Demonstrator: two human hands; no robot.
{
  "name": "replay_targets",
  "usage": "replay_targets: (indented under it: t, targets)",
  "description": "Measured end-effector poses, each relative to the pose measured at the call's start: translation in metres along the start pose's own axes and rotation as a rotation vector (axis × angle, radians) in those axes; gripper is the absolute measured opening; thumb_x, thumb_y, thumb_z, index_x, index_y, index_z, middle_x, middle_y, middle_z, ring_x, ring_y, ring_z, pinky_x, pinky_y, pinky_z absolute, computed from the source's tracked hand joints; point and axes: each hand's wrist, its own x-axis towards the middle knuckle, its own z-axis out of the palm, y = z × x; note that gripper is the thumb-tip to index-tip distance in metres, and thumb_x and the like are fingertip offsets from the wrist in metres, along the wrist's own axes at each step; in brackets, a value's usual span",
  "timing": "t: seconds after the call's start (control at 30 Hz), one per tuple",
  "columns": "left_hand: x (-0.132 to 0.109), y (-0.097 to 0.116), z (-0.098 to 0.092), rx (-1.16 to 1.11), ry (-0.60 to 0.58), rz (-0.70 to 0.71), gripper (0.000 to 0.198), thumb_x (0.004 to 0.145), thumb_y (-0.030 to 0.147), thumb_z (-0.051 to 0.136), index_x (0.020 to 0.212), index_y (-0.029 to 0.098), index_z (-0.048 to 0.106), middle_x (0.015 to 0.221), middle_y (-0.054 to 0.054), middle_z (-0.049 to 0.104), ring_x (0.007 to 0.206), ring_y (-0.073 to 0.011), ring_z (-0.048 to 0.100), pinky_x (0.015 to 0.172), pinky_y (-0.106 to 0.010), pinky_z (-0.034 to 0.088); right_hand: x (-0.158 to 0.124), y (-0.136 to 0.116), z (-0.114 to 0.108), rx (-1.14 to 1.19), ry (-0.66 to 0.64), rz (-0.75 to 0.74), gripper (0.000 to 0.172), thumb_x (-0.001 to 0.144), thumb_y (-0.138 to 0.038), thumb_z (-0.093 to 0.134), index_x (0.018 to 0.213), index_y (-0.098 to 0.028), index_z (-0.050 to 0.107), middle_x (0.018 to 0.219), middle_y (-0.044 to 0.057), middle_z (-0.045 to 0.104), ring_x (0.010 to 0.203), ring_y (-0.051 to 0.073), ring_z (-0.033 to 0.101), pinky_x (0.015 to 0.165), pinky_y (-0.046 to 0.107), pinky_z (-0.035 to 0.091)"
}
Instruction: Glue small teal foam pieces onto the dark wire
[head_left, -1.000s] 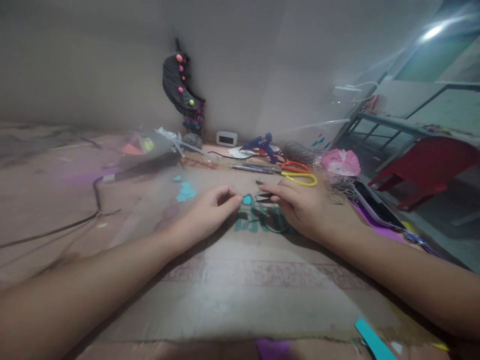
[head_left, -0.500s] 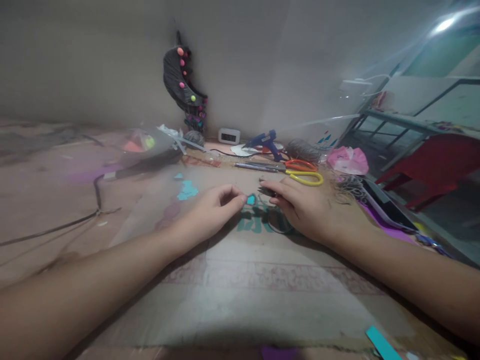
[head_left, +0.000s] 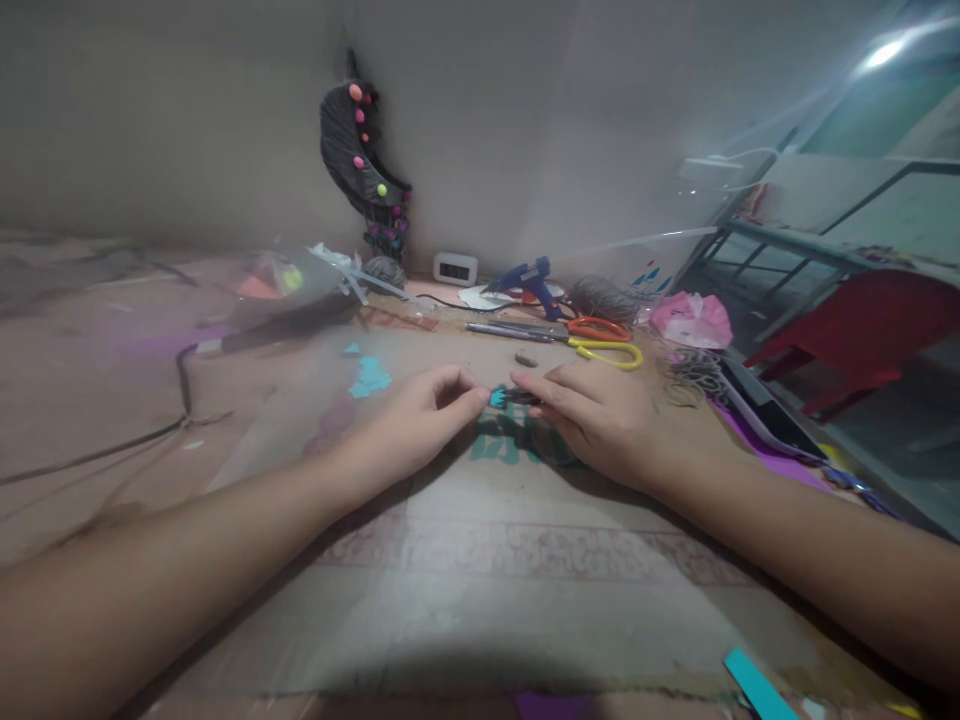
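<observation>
My left hand (head_left: 424, 415) rests on a sheet of cardboard (head_left: 480, 570), fingers curled and pinched on a small teal piece (head_left: 496, 398). My right hand (head_left: 600, 415) lies just right of it, fingers closed on a small dark tool (head_left: 520, 397) whose tip meets the teal piece. Both forearms stretch over the cardboard toward me.
Behind the hands lie yellow and orange scissors (head_left: 600, 345), a blue glue gun (head_left: 525, 278), grey yarn (head_left: 600, 298), a white clock (head_left: 455, 268) and teal scraps (head_left: 369, 377). A dark crescent ornament (head_left: 360, 165) leans on the wall. A red chair (head_left: 862, 330) stands right.
My hands have drawn closer together, so the dark tool's tip now touches the teal piece. The view shifted slightly.
</observation>
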Motion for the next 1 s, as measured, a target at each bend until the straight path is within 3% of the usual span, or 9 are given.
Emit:
replay_targets:
  t: [1.0]
  targets:
    - [-0.0004, 0.0004, 0.0003, 0.000, -0.007, 0.003, 0.025, 0.090, 0.039, 0.052, 0.076, 0.019, 0.056, 0.073, 0.001, 0.056, 0.072, -0.0148, 0.052, 0.068, -0.028, 0.040, 0.0018, -0.0016, 0.0047, -0.016, -0.023, 0.041, 0.024, 0.096, -0.023, 0.051, 0.113, -0.016, 0.067, 0.083, 0.007, 0.072, 0.070, 0.016, 0.062, 0.061, 0.028, 0.047]
